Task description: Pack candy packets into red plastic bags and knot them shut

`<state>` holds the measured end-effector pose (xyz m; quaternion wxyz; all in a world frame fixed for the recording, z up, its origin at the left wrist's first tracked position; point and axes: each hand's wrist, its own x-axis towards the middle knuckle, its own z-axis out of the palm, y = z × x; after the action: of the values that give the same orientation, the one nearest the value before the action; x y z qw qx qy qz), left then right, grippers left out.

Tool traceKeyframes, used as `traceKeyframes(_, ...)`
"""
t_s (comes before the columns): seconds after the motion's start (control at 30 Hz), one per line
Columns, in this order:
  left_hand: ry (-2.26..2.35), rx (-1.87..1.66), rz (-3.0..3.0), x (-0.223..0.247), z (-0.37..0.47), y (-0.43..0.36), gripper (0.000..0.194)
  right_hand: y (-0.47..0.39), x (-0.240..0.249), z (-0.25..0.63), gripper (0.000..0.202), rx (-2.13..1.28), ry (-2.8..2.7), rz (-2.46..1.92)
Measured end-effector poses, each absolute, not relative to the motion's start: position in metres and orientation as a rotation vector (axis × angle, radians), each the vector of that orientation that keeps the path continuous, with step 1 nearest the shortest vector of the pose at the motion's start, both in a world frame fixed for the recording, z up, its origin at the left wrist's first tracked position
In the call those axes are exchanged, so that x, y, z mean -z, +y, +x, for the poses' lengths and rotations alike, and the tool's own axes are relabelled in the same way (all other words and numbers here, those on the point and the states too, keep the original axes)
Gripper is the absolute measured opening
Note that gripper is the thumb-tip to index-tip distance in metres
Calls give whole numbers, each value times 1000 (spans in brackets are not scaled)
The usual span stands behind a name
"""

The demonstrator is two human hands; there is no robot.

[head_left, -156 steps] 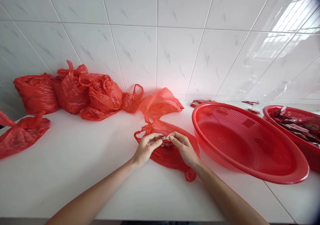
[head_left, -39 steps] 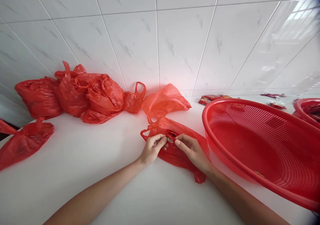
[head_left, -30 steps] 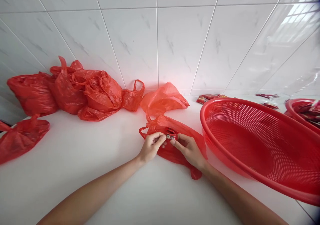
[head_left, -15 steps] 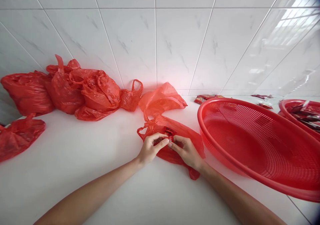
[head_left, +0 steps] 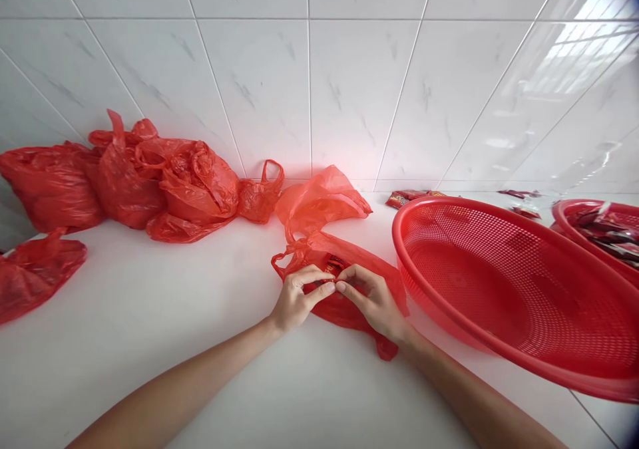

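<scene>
My left hand (head_left: 295,297) and my right hand (head_left: 372,299) meet fingertip to fingertip, both closed in a pinch. Between them is a small red packet (head_left: 330,280), mostly covered by the fingers. Under the hands a red plastic bag (head_left: 364,253) lies spread on the white table, its handle loop to the left. A dark red printed packet (head_left: 335,263) lies at the bag's opening, just beyond my fingertips.
A large red mesh basket (head_left: 464,289) stands at the right. Behind it are a second basket (head_left: 564,219) holding packets, and loose packets (head_left: 407,198) by the tiled wall. Several filled red bags (head_left: 200,183) line the wall at left; another bag (head_left: 40,273) lies nearer.
My fingertips have drawn closer together, and less of the small red packet shows between them. The whole view has shifted very slightly; bags and baskets stay in place.
</scene>
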<state>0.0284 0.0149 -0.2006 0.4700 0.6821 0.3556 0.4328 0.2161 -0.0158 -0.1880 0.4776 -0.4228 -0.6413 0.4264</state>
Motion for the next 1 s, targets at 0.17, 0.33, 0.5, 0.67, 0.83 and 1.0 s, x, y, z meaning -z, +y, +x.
traceKeyframes(0.17,854,-1049,1645,198,30,14,18,-17,188,216,19,-1074,-1536,-993)
traceKeyframes(0.33,765,-1047,1578,198,30,13,19,-19,186,213,20,-1093,-1506,-950)
traceKeyframes(0.5,747,-1071,1510,200,29,14,21,-17,187,214,21,-1094,-1471,-952)
traceKeyframes(0.67,777,-1083,1480,200,29,16,22,-16,189,215,24,-1082,-1444,-966)
traceKeyframes(0.83,806,-1124,1469,195,32,13,20,-17,189,212,22,-1092,-1422,-941)
traceKeyframes(1.0,817,-1154,1518,198,33,9,20,-18,191,212,20,-1088,-1410,-974)
